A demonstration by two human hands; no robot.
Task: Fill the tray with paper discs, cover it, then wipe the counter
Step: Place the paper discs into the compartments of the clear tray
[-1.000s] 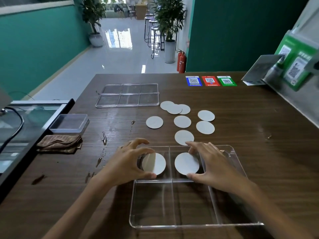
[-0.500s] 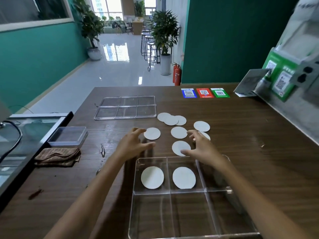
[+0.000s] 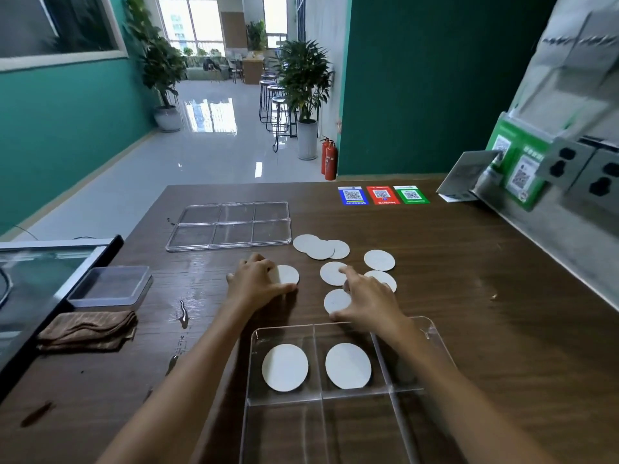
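A clear compartment tray point(image 3: 432, 333) sits on the wooden counter close to me. One white paper disc point(image 3: 284, 367) lies in its far-left cell and another disc point(image 3: 348, 366) in the cell beside it. Its clear lid point(image 3: 231, 226) lies flat further back on the left. Several loose discs lie between them, three of them overlapping point(image 3: 320, 247). My left hand point(image 3: 256, 283) curls over the leftmost loose disc point(image 3: 289, 274), thumb along its near edge. My right hand point(image 3: 368, 303) is spread, index finger touching a middle disc point(image 3: 330, 272), thumb beside a nearer disc point(image 3: 336, 301).
A folded brown cloth point(image 3: 87, 329) and a small plastic box point(image 3: 112, 286) sit at the counter's left edge beside a glass case point(image 3: 40, 262). Water streaks point(image 3: 182, 314) mark the wood. QR stickers point(image 3: 382, 195) lie at the back. A steel panel with sockets point(image 3: 569, 165) runs along the right.
Both hands left the two discs in the tray and reached forward over its far rim onto the loose discs. My view has tilted up.
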